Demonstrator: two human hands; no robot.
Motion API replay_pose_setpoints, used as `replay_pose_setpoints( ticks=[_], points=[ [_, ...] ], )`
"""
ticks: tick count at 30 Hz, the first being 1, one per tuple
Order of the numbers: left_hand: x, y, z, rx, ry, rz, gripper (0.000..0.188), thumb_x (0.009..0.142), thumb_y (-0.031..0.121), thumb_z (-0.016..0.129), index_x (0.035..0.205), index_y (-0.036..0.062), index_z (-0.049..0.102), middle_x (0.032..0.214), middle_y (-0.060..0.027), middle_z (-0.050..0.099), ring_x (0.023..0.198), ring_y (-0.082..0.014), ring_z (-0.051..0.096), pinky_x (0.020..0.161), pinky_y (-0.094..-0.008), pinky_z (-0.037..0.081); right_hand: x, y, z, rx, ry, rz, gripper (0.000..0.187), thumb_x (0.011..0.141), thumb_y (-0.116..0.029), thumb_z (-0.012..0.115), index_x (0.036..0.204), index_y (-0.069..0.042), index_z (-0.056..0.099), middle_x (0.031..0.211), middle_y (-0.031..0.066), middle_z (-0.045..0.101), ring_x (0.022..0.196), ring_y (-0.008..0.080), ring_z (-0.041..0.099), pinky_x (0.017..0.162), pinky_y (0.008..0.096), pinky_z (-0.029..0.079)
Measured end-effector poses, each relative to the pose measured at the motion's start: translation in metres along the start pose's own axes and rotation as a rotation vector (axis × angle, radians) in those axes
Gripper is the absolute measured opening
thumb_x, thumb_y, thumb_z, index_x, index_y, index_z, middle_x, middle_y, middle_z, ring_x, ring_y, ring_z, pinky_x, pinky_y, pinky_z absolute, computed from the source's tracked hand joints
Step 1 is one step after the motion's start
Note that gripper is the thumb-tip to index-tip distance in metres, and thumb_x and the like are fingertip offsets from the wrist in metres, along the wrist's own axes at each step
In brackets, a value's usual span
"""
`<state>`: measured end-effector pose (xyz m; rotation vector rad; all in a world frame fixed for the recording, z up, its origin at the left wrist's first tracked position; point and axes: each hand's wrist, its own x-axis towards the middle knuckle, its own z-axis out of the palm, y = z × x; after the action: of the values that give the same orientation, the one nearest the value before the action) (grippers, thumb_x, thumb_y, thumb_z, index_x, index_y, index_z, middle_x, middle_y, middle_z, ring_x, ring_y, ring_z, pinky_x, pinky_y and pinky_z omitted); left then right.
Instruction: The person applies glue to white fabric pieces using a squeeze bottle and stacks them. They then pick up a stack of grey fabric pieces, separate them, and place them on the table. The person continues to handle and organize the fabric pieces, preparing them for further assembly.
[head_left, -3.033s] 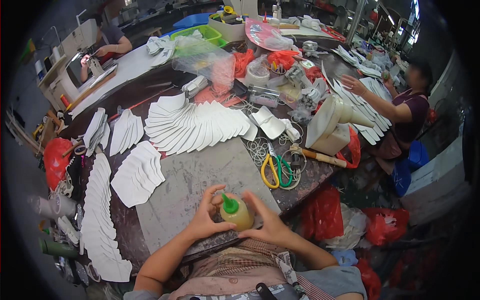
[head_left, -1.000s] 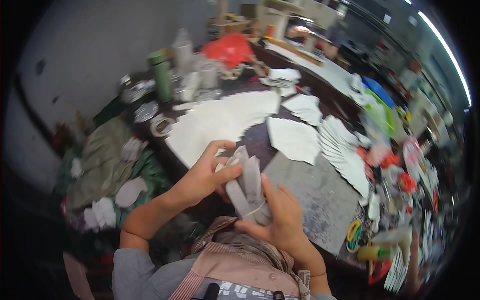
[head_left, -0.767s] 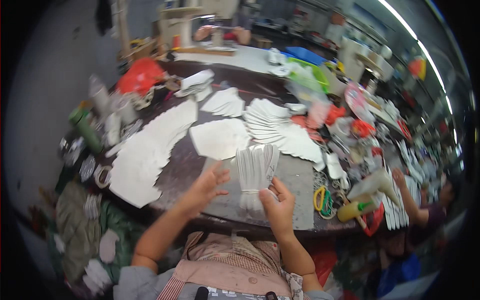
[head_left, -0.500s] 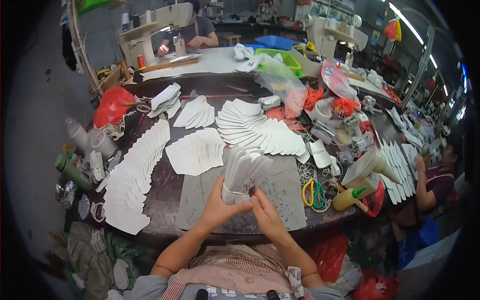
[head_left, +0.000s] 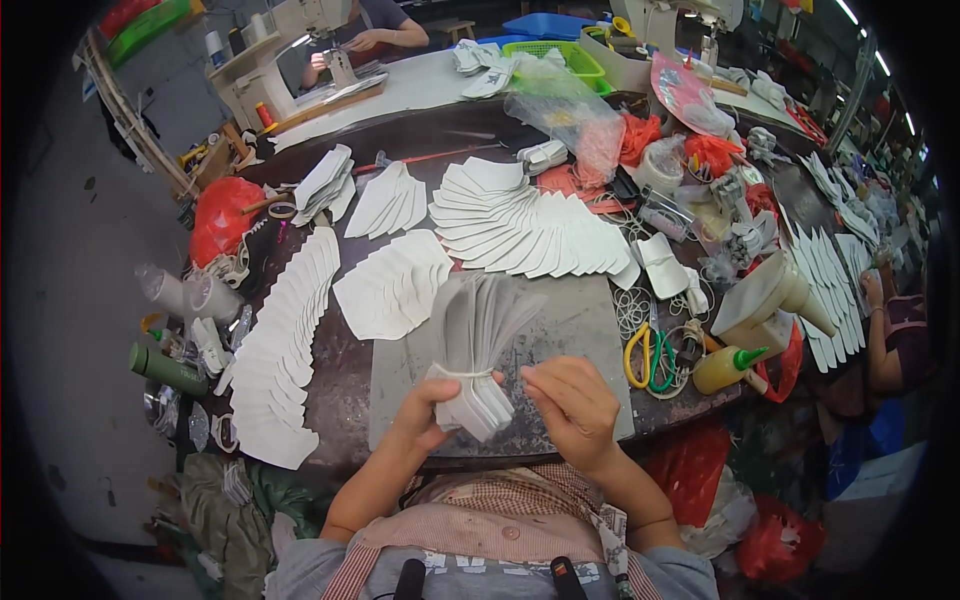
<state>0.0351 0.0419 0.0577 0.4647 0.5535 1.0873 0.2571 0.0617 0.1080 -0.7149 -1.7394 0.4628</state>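
Your left hand (head_left: 425, 412) grasps the bundle (head_left: 474, 405) over the mat (head_left: 590, 315); your right hand (head_left: 578, 402) curls by its band (head_left: 468, 374), grip unclear; you're likely handling the band; the next move calls for a steady left hold.

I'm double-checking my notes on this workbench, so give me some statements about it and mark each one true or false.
1. The left hand holds a bundle of pale pieces. True.
2. The right hand is left of the bundle. False: the right hand is to its right.
3. A band goes around the bundle. True.
4. The scissors have two yellow handles. False: the scissors have one yellow and one green handle.
5. A green flask is left of the bundle. True.
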Motion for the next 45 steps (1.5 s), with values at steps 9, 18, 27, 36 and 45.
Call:
replay_pose_setpoints(
  ticks=[9,18,27,36,45],
  points=[
    [-0.001,0.003,-0.045,0.911,-0.128,0.497,0.075,0.064,0.010,0.090,0.131,0.0042,0.055,0.127,-0.0115,0.062,0.116,-0.0215,0.060,0.102,-0.0368,0.046,-0.009,0.009,-0.002,0.380,-0.344,0.326,0.093,0.075,-0.010,0.080,0.151,0.002,0.027,0.150,0.0224,0.040,0.132,0.0357,0.047,0.108,0.0412,0.040],
    [-0.005,0.017,0.007,1.104,-0.182,0.586,0.088,0.061,0.024,0.094,0.134,0.0068,0.049,0.129,-0.0141,0.058,0.120,-0.0293,0.056,0.104,-0.0418,0.041,-0.031,0.006,0.023,0.592,-0.162,0.370,0.119,0.065,-0.008,0.093,0.152,0.002,0.013,0.132,0.0199,0.053,0.119,0.0252,0.058,0.099,0.0373,0.050],
    [-0.010,0.016,0.025,1.152,-0.227,0.732,0.061,0.069,0.010,0.086,0.124,0.0119,0.060,0.126,-0.0159,0.062,0.119,-0.0334,0.059,0.104,-0.0451,0.043,-0.022,0.005,0.018,0.410,-0.216,-0.014,0.079,0.066,0.001,0.083,0.135,-0.002,0.044,0.128,0.0190,0.060,0.118,0.0360,0.057,0.102,0.0446,0.044],
    [-0.014,0.006,0.009,1.060,-0.259,0.732,0.060,0.070,0.009,0.086,0.123,0.0111,0.058,0.119,-0.0169,0.065,0.114,-0.0341,0.063,0.102,-0.0495,0.045,-0.011,-0.017,0.012,0.223,-0.296,0.050,0.078,0.057,-0.001,0.084,0.128,0.004,0.053,0.126,0.0193,0.059,0.114,0.0373,0.058,0.098,0.0434,0.047],
    [-0.022,-0.002,-0.004,0.465,-0.205,0.323,0.064,0.069,0.006,0.086,0.125,0.0016,0.057,0.127,-0.0121,0.063,0.113,-0.0247,0.063,0.100,-0.0382,0.048,-0.016,-0.029,0.007,0.288,-0.373,0.237,0.117,0.060,-0.028,0.096,0.148,0.007,0.028,0.133,0.0254,0.053,0.115,0.0306,0.059,0.098,0.0396,0.047]
  ],
)
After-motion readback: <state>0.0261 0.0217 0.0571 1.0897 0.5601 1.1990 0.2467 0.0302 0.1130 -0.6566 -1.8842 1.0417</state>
